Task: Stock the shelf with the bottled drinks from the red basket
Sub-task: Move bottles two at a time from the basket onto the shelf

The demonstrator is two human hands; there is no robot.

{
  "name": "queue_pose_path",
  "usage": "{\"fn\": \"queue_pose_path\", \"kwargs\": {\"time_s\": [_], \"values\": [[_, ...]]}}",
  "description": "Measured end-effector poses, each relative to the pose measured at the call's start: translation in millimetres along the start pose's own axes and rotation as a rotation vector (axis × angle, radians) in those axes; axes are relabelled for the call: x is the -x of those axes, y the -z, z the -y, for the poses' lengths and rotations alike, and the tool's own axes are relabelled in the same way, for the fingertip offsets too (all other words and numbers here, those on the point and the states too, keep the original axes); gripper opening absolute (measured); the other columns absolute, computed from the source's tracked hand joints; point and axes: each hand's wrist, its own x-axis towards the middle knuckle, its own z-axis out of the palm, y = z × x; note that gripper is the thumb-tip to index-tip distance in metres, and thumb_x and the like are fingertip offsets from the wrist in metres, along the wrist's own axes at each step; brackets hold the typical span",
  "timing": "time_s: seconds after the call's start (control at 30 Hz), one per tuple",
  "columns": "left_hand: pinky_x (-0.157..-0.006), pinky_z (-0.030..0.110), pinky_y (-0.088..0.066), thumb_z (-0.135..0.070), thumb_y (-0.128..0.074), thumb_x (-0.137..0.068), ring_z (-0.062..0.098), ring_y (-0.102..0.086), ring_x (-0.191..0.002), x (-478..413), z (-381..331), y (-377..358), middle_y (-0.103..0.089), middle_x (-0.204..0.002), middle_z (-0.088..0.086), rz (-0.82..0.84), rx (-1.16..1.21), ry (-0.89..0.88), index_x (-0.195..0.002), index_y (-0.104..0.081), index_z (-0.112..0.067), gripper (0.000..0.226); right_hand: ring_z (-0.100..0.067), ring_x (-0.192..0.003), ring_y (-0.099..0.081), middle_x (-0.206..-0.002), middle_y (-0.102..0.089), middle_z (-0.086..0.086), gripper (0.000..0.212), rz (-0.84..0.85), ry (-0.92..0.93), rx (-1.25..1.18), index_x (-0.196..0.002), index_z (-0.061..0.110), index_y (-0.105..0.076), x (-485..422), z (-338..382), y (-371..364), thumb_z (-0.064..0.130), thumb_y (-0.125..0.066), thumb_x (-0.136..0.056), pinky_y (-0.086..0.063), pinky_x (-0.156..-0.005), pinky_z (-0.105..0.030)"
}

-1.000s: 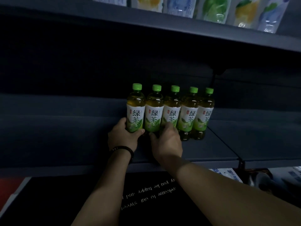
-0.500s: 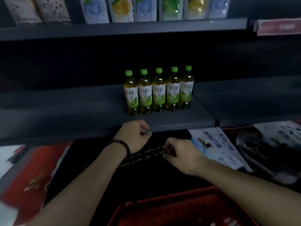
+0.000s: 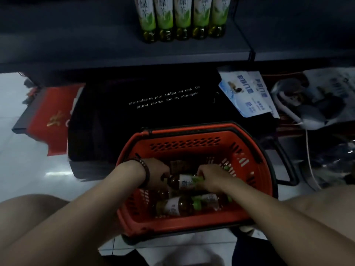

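Observation:
The red basket [image 3: 184,143] stands on the floor below the dark shelf [image 3: 86,45]. Several green tea bottles lie on their sides in it. Both my hands reach inside. My right hand [image 3: 214,178] grips the green-capped end of the top tea bottle [image 3: 183,182]. At that bottle's base end, my left hand [image 3: 155,172], with a bead bracelet on the wrist, has its fingers curled. Two more bottles [image 3: 177,206] lie under it. On the shelf a row of several bottles [image 3: 182,20] stands upright, their tops out of view.
A black doormat with white lettering [image 3: 163,96] lies between basket and shelf. A red mat [image 3: 51,116] lies at the left. A blue-and-white pack [image 3: 247,93], bags and a white cable [image 3: 309,160] crowd the right. My knees frame the basket.
My hands left the shelf's bottle row, dropped past the shelf edge and went into the basket. The view tilted down from the shelf to the floor.

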Motion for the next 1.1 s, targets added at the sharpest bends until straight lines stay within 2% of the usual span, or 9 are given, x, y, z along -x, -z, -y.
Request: {"fn": "queue_pose_path", "kwargs": {"time_s": [0.17,0.27,0.4,0.57,0.73,0.83,0.9,1.0,1.1], "values": [[-0.100,0.033,-0.049,-0.046,-0.064,-0.100,0.026,-0.063,-0.127,-14,8,-12,-0.067,-0.139,0.004,0.084,-0.023,0.012,-0.139,-0.065,-0.021,0.046,-0.020,-0.120,-0.068,-0.130,-0.071,0.002,0.069,0.221,0.037,-0.007,-0.132,0.028,-0.069,-12,23,-50,0.070,-0.071,-0.077,-0.055,-0.101,-0.032],[-0.101,0.035,-0.051,-0.048,-0.063,-0.100,0.026,-0.064,-0.125,-22,14,-15,-0.068,-0.137,0.004,0.072,-0.032,0.022,-0.137,-0.065,-0.021,0.046,-0.033,-0.145,-0.046,-0.164,-0.040,-0.010,0.096,0.397,0.084,0.227,-0.161,0.016,-0.036,-13,39,-70,0.075,-0.058,-0.088,-0.043,-0.115,-0.041],[-0.097,0.035,-0.050,-0.046,-0.064,-0.099,0.026,-0.063,-0.124,-30,18,-27,-0.067,-0.136,0.004,0.091,-0.007,0.006,-0.136,-0.064,-0.021,0.045,-0.034,-0.146,-0.043,-0.164,-0.038,-0.012,0.099,0.352,0.111,0.194,-0.163,0.016,-0.028,-14,38,-77,0.061,-0.072,-0.086,-0.043,-0.115,-0.041],[-0.108,0.038,-0.050,-0.050,-0.077,-0.089,0.023,-0.060,-0.131,-29,31,-43,-0.062,-0.145,0.000,0.125,0.081,0.005,-0.143,-0.060,-0.024,0.062,-0.018,-0.113,-0.068,-0.121,-0.071,0.006,0.065,0.125,0.231,0.053,-0.122,0.037,-0.067,-14,25,-44,0.036,-0.093,-0.063,-0.055,-0.091,-0.028],[-0.106,0.034,-0.051,-0.050,-0.094,-0.068,0.016,-0.060,-0.129,-25,38,-55,-0.061,-0.142,-0.010,-0.050,0.328,0.021,-0.144,-0.053,-0.031,0.088,-0.003,-0.116,-0.054,-0.129,-0.063,0.012,0.080,0.007,0.519,0.078,-0.131,0.041,-0.066,-1,26,7,0.029,-0.097,-0.058,-0.045,-0.098,-0.023],[-0.086,0.018,-0.053,-0.037,-0.096,-0.072,0.004,-0.070,-0.104,-23,28,-57,-0.073,-0.113,-0.018,-0.079,0.636,-0.070,-0.125,-0.063,-0.033,0.061,-0.006,-0.115,-0.060,-0.124,-0.064,0.013,0.077,-0.067,0.680,0.071,-0.133,0.043,-0.064,7,31,28,0.029,-0.094,-0.063,-0.049,-0.098,-0.026],[-0.074,0.018,-0.058,-0.027,-0.095,-0.075,0.008,-0.076,-0.087,-23,24,-56,-0.079,-0.094,-0.012,-0.099,0.785,-0.096,-0.106,-0.070,-0.030,0.040,-0.006,-0.118,-0.061,-0.127,-0.065,0.012,0.076,-0.138,0.719,0.047,-0.136,0.040,-0.062,11,31,36,0.029,-0.092,-0.066,-0.048,-0.098,-0.025],[-0.081,0.033,-0.066,-0.026,-0.094,-0.076,0.020,-0.079,-0.093,-27,25,-55,-0.080,-0.102,0.000,-0.173,0.883,-0.076,-0.110,-0.071,-0.026,0.040,-0.007,-0.127,-0.055,-0.143,-0.058,0.009,0.088,-0.253,0.605,-0.060,-0.147,0.035,-0.051,13,25,39,0.029,-0.093,-0.071,-0.043,-0.105,-0.023],[-0.076,0.030,-0.065,-0.036,-0.095,-0.073,0.012,-0.076,-0.088,-34,27,-61,-0.078,-0.099,-0.005,-0.286,0.882,-0.009,-0.104,-0.070,-0.030,0.040,-0.015,-0.117,-0.061,-0.139,-0.057,0.000,0.086,-0.290,0.307,-0.187,-0.153,0.031,-0.041,-1,11,32,0.024,-0.086,-0.080,-0.054,-0.095,-0.030]]}}
